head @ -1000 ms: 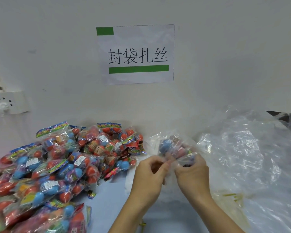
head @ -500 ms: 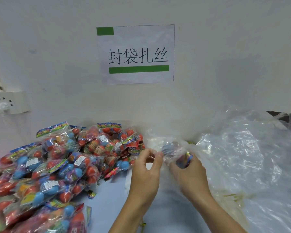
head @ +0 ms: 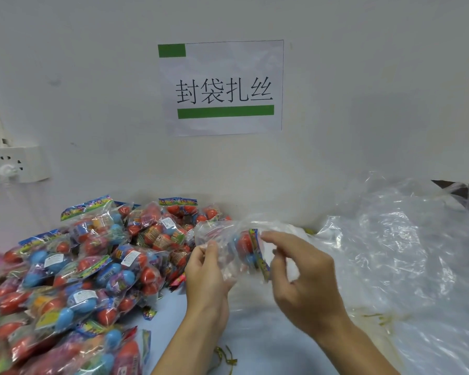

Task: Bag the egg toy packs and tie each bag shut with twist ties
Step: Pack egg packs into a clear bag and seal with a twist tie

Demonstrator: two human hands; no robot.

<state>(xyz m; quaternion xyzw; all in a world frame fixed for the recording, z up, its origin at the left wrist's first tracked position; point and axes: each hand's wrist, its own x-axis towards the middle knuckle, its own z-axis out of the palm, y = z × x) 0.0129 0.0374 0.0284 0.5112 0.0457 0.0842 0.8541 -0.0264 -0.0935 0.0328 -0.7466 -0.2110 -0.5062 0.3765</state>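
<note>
A small clear bag point(head: 214, 234) is held up over the table, and my left hand point(head: 205, 272) grips its left end. Inside it lies an egg toy pack point(head: 245, 246) with red and blue eggs and a colourful header card. My right hand point(head: 306, 282) is at the bag's right end, with index finger and thumb pinching around the pack's header card. A big pile of egg toy packs point(head: 92, 266) covers the table on the left. Gold-green twist ties point(head: 225, 357) lie near the front edge between my forearms.
A heap of clear plastic bags point(head: 406, 253) fills the right side, with more twist ties point(head: 377, 318) under it. The white wall behind carries a paper sign point(head: 222, 87) and a power socket point(head: 14, 165). Light blue tabletop point(head: 255, 336) shows between my arms.
My hands have moved apart and the bag has turned sideways. The pack now lies along the bag, and my right hand has shifted right to its card end.
</note>
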